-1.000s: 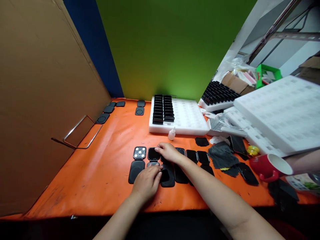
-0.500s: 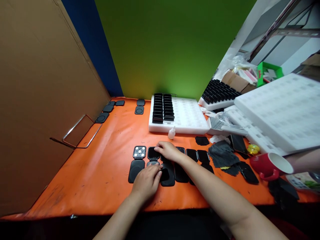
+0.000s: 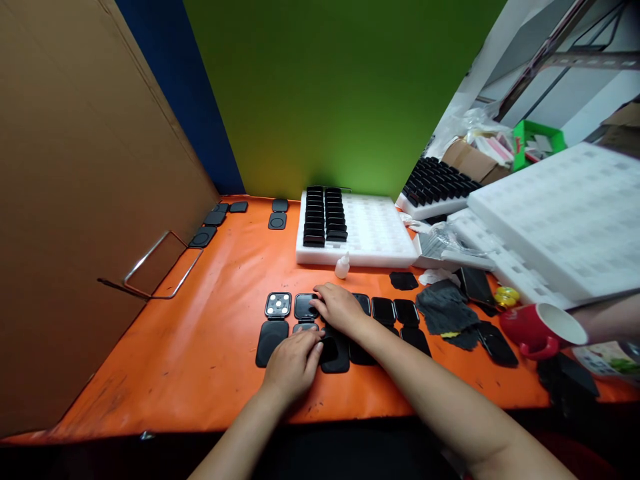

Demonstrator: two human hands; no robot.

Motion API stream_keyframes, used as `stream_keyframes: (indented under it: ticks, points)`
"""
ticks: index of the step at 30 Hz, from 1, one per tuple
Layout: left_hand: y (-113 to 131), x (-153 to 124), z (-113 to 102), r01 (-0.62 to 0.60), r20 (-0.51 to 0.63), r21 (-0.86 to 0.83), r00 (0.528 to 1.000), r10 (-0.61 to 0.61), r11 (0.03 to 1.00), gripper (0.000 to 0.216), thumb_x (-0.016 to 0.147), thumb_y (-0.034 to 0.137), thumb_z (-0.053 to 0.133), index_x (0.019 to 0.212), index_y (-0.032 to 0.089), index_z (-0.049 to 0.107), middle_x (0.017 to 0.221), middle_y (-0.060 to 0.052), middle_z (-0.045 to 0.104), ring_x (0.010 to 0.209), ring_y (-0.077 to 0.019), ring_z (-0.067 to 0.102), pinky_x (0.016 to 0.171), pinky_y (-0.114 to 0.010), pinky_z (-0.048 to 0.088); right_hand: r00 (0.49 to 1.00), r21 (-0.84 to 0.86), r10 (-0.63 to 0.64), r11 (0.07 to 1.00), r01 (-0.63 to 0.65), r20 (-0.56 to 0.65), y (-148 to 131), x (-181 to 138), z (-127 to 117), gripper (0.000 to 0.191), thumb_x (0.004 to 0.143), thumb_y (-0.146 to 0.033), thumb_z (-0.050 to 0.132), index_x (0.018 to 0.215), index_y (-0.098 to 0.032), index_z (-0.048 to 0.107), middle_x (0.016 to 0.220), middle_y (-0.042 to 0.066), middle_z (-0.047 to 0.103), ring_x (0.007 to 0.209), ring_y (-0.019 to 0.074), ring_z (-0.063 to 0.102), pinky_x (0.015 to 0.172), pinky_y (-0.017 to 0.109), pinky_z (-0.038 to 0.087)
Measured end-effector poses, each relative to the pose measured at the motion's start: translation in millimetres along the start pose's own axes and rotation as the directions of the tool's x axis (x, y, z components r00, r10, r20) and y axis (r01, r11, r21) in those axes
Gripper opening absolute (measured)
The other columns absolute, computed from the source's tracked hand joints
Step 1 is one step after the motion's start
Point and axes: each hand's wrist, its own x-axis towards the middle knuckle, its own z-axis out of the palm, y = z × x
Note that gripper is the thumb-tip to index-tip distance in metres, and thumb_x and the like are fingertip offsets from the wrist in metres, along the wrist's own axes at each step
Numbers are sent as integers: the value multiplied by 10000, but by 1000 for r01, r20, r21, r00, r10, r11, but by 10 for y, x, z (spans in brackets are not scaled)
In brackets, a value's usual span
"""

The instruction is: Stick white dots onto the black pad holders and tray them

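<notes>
Several black folding pads, each of two hinged panels, lie in a row on the orange table cover [image 3: 200, 360]. My left hand [image 3: 293, 360] is closed over the lower panel of the second folding pad [image 3: 306, 305] from the left, hiding most of it. On that pad's upper panel, at its right edge, rest the fingertips of my right hand [image 3: 341, 309], slightly apart. My right palm and forearm cover parts of the pads to the right. The leftmost pad [image 3: 279, 305] shows white round dots on its upper panel.
Behind stands a white foam tray [image 3: 380, 233] with two columns of black pieces, and a small white bottle [image 3: 343, 267] before it. At right are a grey cloth [image 3: 443, 308], a red mug [image 3: 537, 333] and another person's arm [image 3: 613, 320]. A bent wire stand [image 3: 165, 267] is left.
My right hand has shifted slightly to the right, uncovering more of the second pad's upper panel. My left hand stays in place.
</notes>
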Motion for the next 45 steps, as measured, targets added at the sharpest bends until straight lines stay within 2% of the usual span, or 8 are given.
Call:
stream_keyframes:
  ticks: [4, 8, 12, 16, 21, 28, 34, 45]
  points:
    - [0, -4, -23, 23, -10, -39, 1000, -23, 999, 235, 853, 255, 398, 994, 258, 587, 1031, -9, 658, 1007, -200, 573, 878, -365, 435, 998, 60, 12, 998, -15, 55, 33, -273, -202, 300, 896, -335, 365, 792, -178, 599, 796, 36, 617, 745, 141, 542, 658, 236, 364]
    - [-12, 5, -35, 55, -44, -101, 997, -60, 993, 243, 875, 279, 369, 934, 232, 600, 956, -29, 669, 872, -179, 617, 743, -300, 487, 980, 359, -2, 931, -70, 197, 4, -654, -234, 249, 858, -365, 433, 828, -185, 603, 804, 15, 628, 721, 130, 551, 623, 217, 374]
    - [-30, -17, -65, 55, -92, -139, 993, -68, 989, 259, 885, 284, 360, 992, 217, 586, 967, -36, 668, 876, -160, 620, 739, -267, 497, 986, 567, 119, 807, -165, 117, -44, -785, -59, 182, 812, -342, 493, 768, -180, 565, 739, -4, 597, 683, 124, 534, 601, 209, 390]
    - [-125, -119, -222, 63, -181, -23, 981, -66, 998, 355, 851, 289, 432, 1202, 244, 467, 1136, -52, 605, 1020, -199, 567, 842, -341, 474, 966, 662, 257, 720, -210, 27, -27, -579, -2, 164, 774, -338, 536, 768, -174, 529, 715, -11, 569, 661, 120, 529, 600, 214, 406]
    - [-332, -237, -407, 38, -182, 187, 983, -3, 982, 258, 842, 266, 442, 1059, 232, 577, 1110, -55, 611, 1040, -222, 548, 899, -400, 445, 991, 543, 102, 830, -130, 82, -123, -73, -20, 223, 835, -356, 438, 823, -165, 552, 737, 8, 591, 657, 124, 555, 576, 219, 410]
    - [-422, -254, -331, 45, -150, 298, 989, 0, 953, 261, 843, 254, 438, 1070, 228, 565, 1137, -57, 583, 1070, -229, 516, 890, -409, 455, 990, 406, 15, 911, -71, 139, -357, 517, 255, 191, 822, -299, 478, 782, -168, 611, 778, 20, 636, 711, 132, 561, 607, 217, 386]
    - [-414, -253, -332, 59, -143, 321, 990, -14, 945, 253, 850, 253, 423, 1061, 246, 562, 1140, -41, 578, 1073, -225, 506, 872, -400, 466, 985, 300, -11, 953, -41, 169, -409, 582, 376, 202, 826, -323, 490, 833, -181, 633, 826, 31, 652, 762, 139, 566, 635, 216, 376]
    - [-402, -255, -343, 69, -147, 310, 989, -24, 948, 251, 846, 241, 421, 1050, 248, 567, 1128, -47, 577, 1053, -221, 515, 858, -392, 471, 988, 145, -24, 989, 2, 150, -411, 599, 403, 195, 842, -322, 483, 874, -193, 626, 870, 33, 653, 771, 140, 569, 634, 220, 375]
